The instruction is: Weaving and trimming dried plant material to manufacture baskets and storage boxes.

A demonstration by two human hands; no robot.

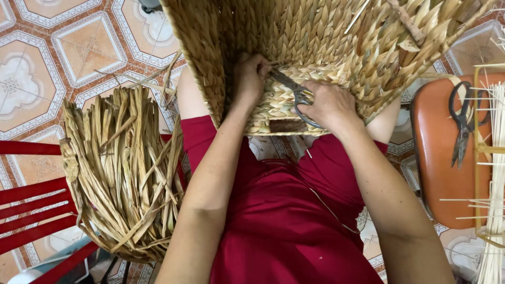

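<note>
Right hand point(329, 102) grips scissors point(294, 92), fingers closed through the handles. Left hand point(251, 73) pinches a straw end on the woven basket point(315, 37).

The lap point(294, 221) carried the basket point(326, 47) — left of it, a red chair point(31, 210) bore a straw bundle point(123, 173); right, an orange stool point(439, 158) held scissors point(462, 123).

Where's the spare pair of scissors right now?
In the head view, the spare scissors lie on the orange stool at the right edge, beside the thin pale sticks, right of the woven basket.
</note>
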